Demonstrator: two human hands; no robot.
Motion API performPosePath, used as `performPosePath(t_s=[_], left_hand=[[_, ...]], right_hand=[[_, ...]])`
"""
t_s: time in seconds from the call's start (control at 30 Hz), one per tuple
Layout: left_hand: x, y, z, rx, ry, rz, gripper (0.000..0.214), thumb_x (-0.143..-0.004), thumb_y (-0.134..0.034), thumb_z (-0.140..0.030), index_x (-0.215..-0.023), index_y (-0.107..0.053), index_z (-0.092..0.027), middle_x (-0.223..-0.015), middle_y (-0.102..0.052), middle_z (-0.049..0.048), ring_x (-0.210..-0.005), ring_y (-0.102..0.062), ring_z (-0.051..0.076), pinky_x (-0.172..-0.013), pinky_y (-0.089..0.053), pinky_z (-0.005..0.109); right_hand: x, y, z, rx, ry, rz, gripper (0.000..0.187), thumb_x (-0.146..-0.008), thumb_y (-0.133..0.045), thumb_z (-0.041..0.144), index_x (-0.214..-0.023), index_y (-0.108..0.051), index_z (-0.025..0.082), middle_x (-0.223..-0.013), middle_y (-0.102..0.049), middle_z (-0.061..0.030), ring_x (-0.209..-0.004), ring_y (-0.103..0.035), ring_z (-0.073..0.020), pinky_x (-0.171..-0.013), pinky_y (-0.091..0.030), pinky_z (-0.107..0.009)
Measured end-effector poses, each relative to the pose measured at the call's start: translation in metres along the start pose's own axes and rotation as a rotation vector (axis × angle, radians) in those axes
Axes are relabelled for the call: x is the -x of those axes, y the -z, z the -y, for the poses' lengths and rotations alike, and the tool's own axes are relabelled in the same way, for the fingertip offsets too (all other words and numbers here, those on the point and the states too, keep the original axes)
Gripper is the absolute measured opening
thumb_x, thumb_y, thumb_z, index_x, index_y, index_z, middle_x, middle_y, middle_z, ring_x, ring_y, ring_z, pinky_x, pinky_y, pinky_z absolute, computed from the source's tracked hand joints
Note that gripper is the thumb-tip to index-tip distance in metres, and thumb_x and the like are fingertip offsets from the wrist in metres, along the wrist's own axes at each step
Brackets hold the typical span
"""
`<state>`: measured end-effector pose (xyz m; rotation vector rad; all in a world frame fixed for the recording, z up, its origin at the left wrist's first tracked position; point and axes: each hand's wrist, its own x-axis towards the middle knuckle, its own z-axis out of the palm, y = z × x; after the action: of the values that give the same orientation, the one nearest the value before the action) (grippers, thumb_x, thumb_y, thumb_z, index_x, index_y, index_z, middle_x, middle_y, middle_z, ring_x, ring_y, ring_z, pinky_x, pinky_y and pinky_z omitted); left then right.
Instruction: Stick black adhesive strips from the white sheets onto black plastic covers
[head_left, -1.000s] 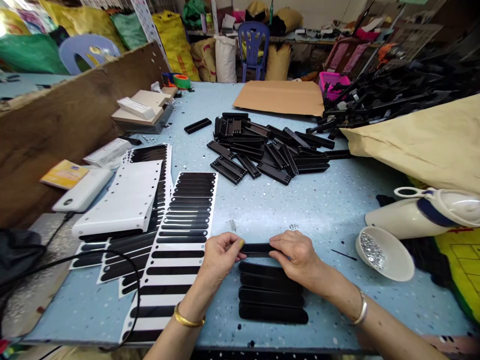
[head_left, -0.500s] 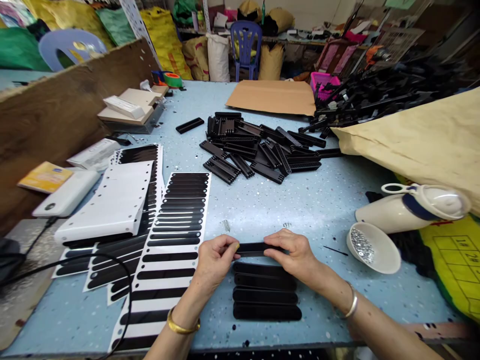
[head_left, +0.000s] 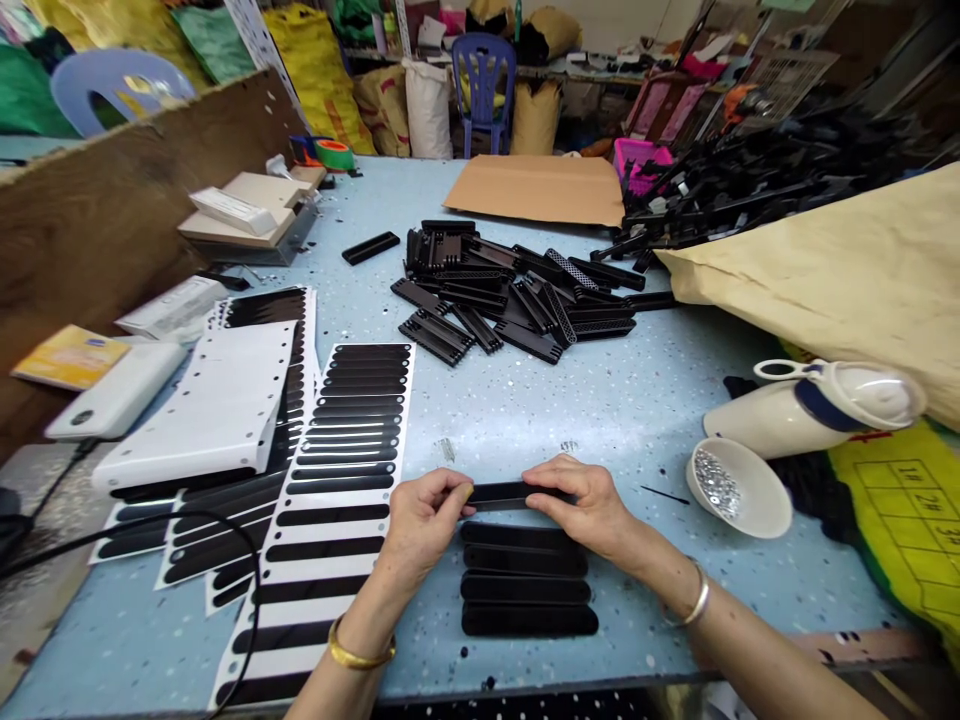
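Note:
A narrow black plastic strip (head_left: 498,494) is stretched crosswise between my two hands, just above the tabletop. My left hand (head_left: 429,512) pinches its left end between thumb and fingertips. Closed over the right end is my right hand (head_left: 583,497), thumb on the near side and fingers on the far side. Closer to me lies a row of several flat black strips (head_left: 525,588) with rounded ends, stacked edge to edge. To the left, a white sheet of black stickers (head_left: 330,517) has gaps where backing paper shows.
Beyond my hands lies a heap of black plastic pieces (head_left: 517,285). More sticker sheets (head_left: 202,410) and a white power bank (head_left: 116,390) are at left. On the right stand a bowl of small metal parts (head_left: 769,500) and a cream bottle (head_left: 757,420). A black cable (head_left: 256,580) crosses the sheets.
The view has shifted slightly, so everything sits a little further left. Both hands keep the same hold on the black strip, with hardly any movement.

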<state>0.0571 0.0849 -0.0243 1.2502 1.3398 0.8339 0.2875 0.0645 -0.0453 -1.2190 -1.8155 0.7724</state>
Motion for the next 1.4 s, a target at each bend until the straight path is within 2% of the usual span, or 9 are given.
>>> performPosePath(t_s=[0.2,0.43,0.67,0.83,1.03,1.13,1.2,1.27,1.4], left_hand=[[0.0,0.0,0.002,-0.005,0.02,-0.003,0.018,-0.077,-0.067,-0.034,-0.07,-0.073,-0.018,-0.063,-0.072,0.001,-0.057,-0.072,0.017,-0.056,-0.059,0.024],[-0.003,0.001,0.004,0.017,0.022,-0.008,0.018,-0.076,-0.069,-0.036,-0.07,-0.072,-0.019,-0.062,-0.071,0.0001,-0.057,-0.072,0.017,-0.054,-0.055,0.021],[-0.003,-0.001,0.008,0.015,0.009,-0.037,0.024,-0.074,-0.071,-0.041,-0.081,-0.073,-0.018,-0.063,-0.072,0.0003,-0.055,-0.071,0.019,-0.053,-0.056,0.026],[-0.001,-0.007,0.011,-0.257,-0.21,-0.085,0.018,-0.077,-0.07,-0.036,-0.082,-0.077,-0.021,-0.074,-0.076,0.0022,-0.062,-0.068,0.018,-0.058,-0.053,0.027],[-0.003,-0.004,0.015,-0.34,-0.26,-0.038,0.02,-0.084,-0.062,-0.035,-0.079,-0.076,-0.022,-0.077,-0.077,0.0014,-0.067,-0.07,0.019,-0.062,-0.053,0.028],[0.001,0.001,0.011,-0.446,-0.295,0.086,0.022,-0.087,-0.058,-0.031,-0.079,-0.076,-0.022,-0.077,-0.078,0.0014,-0.072,-0.072,0.02,-0.066,-0.055,0.03],[0.008,0.003,0.007,-0.617,-0.404,0.134,0.023,-0.089,-0.055,-0.027,-0.082,-0.076,-0.022,-0.08,-0.078,0.0038,-0.074,-0.072,0.024,-0.07,-0.056,0.036],[0.02,0.001,0.004,-0.814,-0.574,0.048,0.025,-0.09,-0.051,-0.023,-0.093,-0.075,-0.017,-0.091,-0.078,0.0108,-0.083,-0.072,0.03,-0.077,-0.056,0.045],[0.052,-0.017,0.008,-1.032,-0.876,0.005,0.043,-0.091,-0.049,-0.02,-0.131,-0.059,-0.008,-0.136,-0.061,0.0206,-0.131,-0.049,0.042,-0.101,-0.044,0.059]], right_hand=[[-0.001,0.016,0.004,-0.004,-0.063,-0.001,0.021,-0.084,-0.072,0.025,-0.105,-0.076,0.023,-0.091,-0.078,-0.0055,-0.082,-0.074,-0.0204,-0.074,-0.061,-0.033],[0.009,0.044,0.0,0.017,-0.292,-0.237,0.016,-0.088,-0.063,0.03,-0.086,-0.075,0.02,-0.074,-0.076,-0.0052,-0.063,-0.073,-0.0201,-0.059,-0.059,-0.03],[0.018,0.014,-0.008,0.047,-0.345,-0.245,0.029,-0.093,-0.054,0.038,-0.082,-0.072,0.017,-0.055,-0.069,-0.0027,-0.045,-0.063,-0.0163,-0.04,-0.047,-0.024],[0.012,-0.004,-0.009,0.168,-0.283,-0.261,0.026,-0.079,-0.072,0.04,-0.065,-0.066,0.018,-0.06,-0.062,-0.0018,-0.052,-0.057,-0.0153,-0.049,-0.044,-0.026],[0.009,-0.002,-0.012,0.231,-0.167,-0.188,0.04,-0.091,-0.054,0.033,-0.053,-0.052,0.02,-0.054,-0.052,0.0014,-0.051,-0.051,-0.0127,-0.051,-0.039,-0.025],[0.019,0.004,-0.008,0.264,-0.127,-0.15,0.044,-0.092,-0.051,0.029,-0.049,-0.046,0.021,-0.052,-0.05,0.0016,-0.048,-0.049,-0.0119,-0.049,-0.036,-0.025],[0.029,0.007,0.0,0.297,-0.111,-0.149,0.038,-0.091,-0.053,0.028,-0.053,-0.053,0.02,-0.055,-0.054,-0.0002,-0.051,-0.052,-0.0138,-0.051,-0.038,-0.026],[0.038,0.006,0.011,0.336,-0.1,-0.181,0.026,-0.091,-0.052,0.026,-0.07,-0.064,0.018,-0.067,-0.063,-0.0052,-0.063,-0.059,-0.0189,-0.06,-0.044,-0.03],[0.048,-0.013,0.036,0.441,-0.005,-0.217,0.024,-0.096,-0.05,0.025,-0.111,-0.065,0.013,-0.103,-0.07,-0.0143,-0.096,-0.061,-0.0275,-0.084,-0.046,-0.041]])
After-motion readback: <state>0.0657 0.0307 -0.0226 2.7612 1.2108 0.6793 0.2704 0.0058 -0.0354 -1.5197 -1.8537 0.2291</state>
